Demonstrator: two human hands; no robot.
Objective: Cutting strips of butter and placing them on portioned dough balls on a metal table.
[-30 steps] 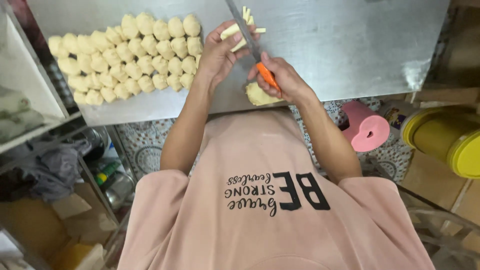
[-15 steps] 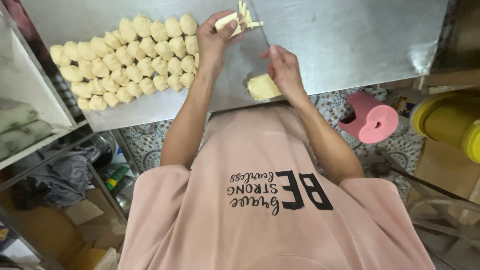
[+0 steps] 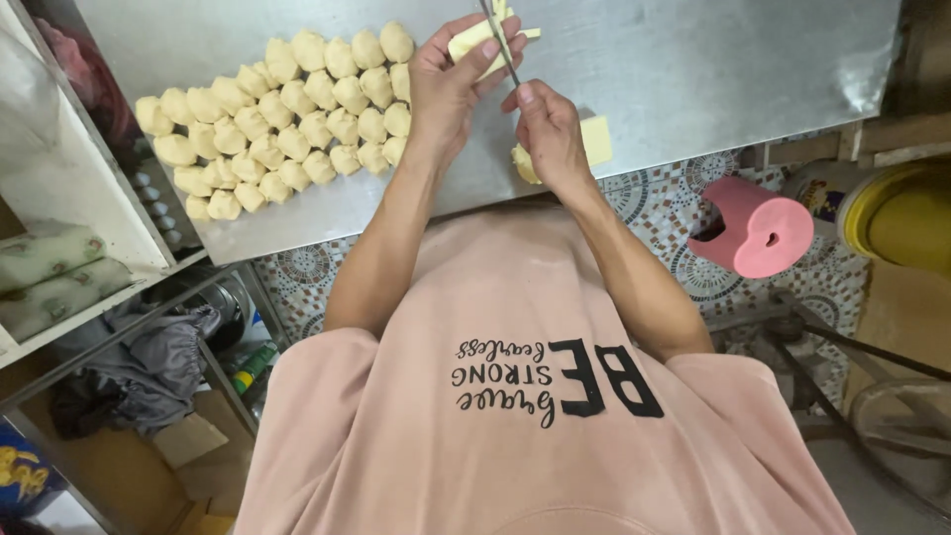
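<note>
I see L hand [image 3: 448, 79] pinching a pale dough piece [image 3: 474, 40], R hand [image 3: 545, 129] gripping a thin knife [image 3: 500, 45] against it, w/ dough-ball rows [image 3: 287, 109] left of both on the desk [image 3: 713, 59].

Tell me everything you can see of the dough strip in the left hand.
The dough strip is pale yellow, soft-looking and matte, flat with squared edges. The left hand pinches it above the steel table, fingers wrapped round its lower part. Its upper end looks cut into narrow strips that splay near the frame's top edge. A thin knife blade, held by the right hand, lies across it. Its underside is hidden.
</note>
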